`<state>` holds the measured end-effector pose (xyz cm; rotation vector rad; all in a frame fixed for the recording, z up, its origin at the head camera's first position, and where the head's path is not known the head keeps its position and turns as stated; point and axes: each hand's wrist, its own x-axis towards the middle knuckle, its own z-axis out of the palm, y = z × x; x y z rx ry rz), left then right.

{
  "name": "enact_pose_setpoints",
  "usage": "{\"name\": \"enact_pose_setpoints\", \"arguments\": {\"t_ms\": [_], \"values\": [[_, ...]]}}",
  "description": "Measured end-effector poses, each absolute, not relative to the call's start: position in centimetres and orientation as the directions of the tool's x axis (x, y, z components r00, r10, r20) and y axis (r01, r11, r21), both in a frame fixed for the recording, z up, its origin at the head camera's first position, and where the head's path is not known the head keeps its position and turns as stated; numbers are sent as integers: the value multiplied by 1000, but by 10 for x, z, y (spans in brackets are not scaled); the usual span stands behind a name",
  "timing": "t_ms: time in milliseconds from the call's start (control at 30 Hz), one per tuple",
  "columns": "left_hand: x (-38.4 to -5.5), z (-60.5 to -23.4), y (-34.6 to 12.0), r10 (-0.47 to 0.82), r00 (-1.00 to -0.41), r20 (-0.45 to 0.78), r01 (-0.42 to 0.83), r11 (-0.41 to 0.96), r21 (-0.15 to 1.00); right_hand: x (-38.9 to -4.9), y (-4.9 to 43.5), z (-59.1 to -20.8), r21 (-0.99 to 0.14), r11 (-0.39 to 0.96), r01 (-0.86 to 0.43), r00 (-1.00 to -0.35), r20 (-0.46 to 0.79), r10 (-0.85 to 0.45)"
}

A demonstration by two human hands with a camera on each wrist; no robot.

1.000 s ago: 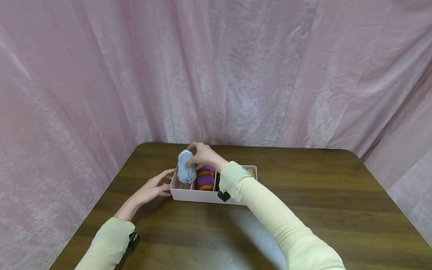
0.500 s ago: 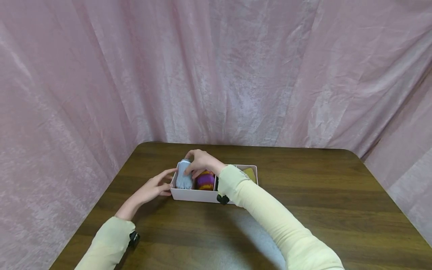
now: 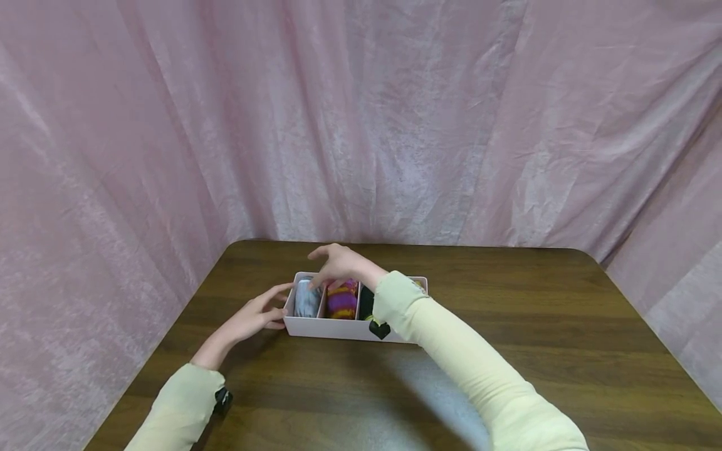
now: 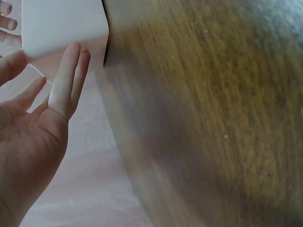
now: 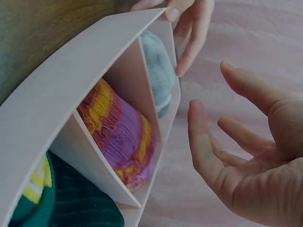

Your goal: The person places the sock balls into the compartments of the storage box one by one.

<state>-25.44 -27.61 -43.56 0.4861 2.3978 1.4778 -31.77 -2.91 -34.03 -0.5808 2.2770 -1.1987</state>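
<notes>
A pale pink divided box (image 3: 333, 328) holds rolled socks, each in its own compartment. The light blue pair (image 3: 306, 299) fills the leftmost one; beside it sit a purple and orange striped pair (image 5: 120, 132) and a dark green pair (image 5: 80, 194) with yellow. My right hand (image 3: 341, 263) hovers over the box's left half, its fingers spread and holding nothing, as the right wrist view confirms. Fingers of my left hand (image 3: 256, 316) rest extended against the box's left end; in the left wrist view two of them lie along the end wall (image 4: 90, 49). My right forearm hides part of the right compartments.
The box stands on a brown wooden table (image 3: 536, 326), towards its far side. Pink curtains (image 3: 417, 125) hang behind the table and at its sides. Each cuff carries a black device, such as the one on the left wrist (image 3: 223, 399).
My right hand lowered the light blue socks into the leftmost compartment, let go of them and rose slightly to the right. The left hand has stayed at the box's end.
</notes>
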Motion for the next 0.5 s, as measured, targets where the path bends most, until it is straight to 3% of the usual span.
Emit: {"name": "enact_pose_setpoints", "arguments": {"t_ms": [133, 300, 500], "values": [[-255, -435, -277, 424, -903, -61, 143, 433, 890, -319, -18, -334, -859, 490, -149, -778, -204, -594], [-252, -431, -277, 413, -909, -54, 181, 506, 843, -319, 4, -325, -811, 518, -273, -791, -117, -601], [-250, -416, -272, 342, -936, 80, 314, 714, 626, -305, 47, -309, -691, 606, -394, -862, 49, -504]]}}
